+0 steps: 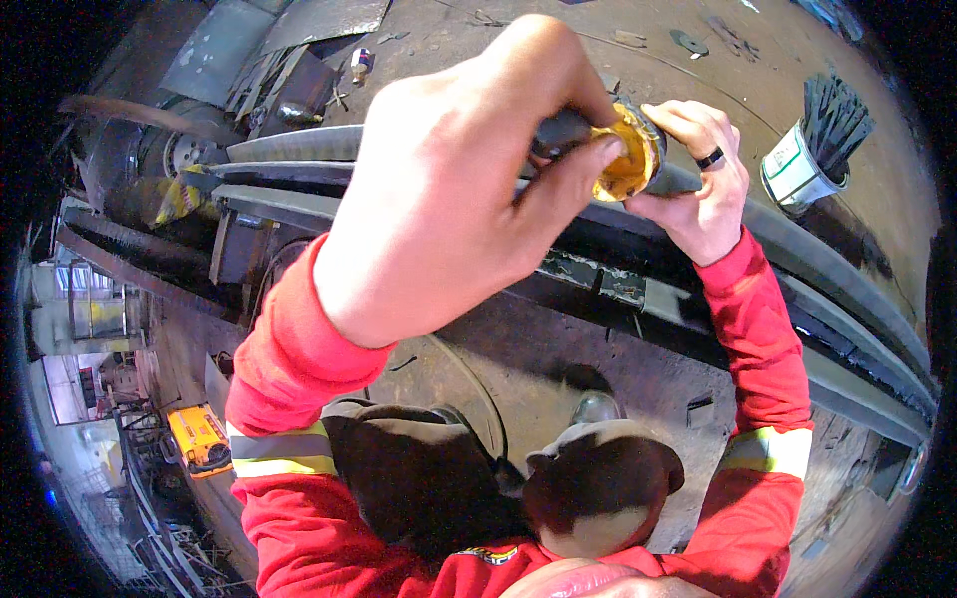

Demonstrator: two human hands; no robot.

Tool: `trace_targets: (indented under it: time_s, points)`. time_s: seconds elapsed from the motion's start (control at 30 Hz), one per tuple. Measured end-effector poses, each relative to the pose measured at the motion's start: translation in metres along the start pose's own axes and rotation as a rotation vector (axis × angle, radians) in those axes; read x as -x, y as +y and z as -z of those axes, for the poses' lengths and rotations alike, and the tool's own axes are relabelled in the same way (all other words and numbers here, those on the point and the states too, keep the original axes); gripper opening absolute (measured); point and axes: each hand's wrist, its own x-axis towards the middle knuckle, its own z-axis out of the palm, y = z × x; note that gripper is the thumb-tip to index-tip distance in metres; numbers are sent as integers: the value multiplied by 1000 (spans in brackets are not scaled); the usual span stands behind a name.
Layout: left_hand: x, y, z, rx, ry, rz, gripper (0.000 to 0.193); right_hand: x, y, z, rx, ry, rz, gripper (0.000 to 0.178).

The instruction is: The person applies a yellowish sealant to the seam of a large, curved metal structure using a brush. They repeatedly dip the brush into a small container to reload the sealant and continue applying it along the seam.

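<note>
Above long steel beams, both my hands are raised to a small round object [632, 164] with a shiny amber-yellow inside and a dark rim; its kind is unclear. My left hand [449, 189], close to the camera, bends its index finger and thumb in at the yellow part, the thumb tip pressed against it. A dark patch shows between these fingers, and I cannot make out what it is. My right hand [706, 184], with a dark ring on one finger, grips the rim from the right between thumb and fingers.
Long dark steel beams [857, 289] cross in front of me from left to right. A white bucket [797, 169] of dark metal strips stands far right. A bottle [361, 65] and sheet metal [214, 55] lie far left. An orange-yellow case [198, 440] sits at the left.
</note>
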Motion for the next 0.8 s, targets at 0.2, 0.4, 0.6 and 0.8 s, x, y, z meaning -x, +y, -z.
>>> trace_targets:
  time_s: [0.2,0.4,0.6,0.8]
  points:
    - [-4,-8,-14,40,6,-123,14,2,0,-1,-3,1,14,66]
    - [4,-17,-6,451,171,250,15,1,2,-1,12,-27,-33,64]
    - [5,-16,-20,192,91,67,14,0,1,-1,44,-52,-21,65]
    - [16,-42,-22,864,268,432,12,0,-1,-4,69,-78,-38,62]
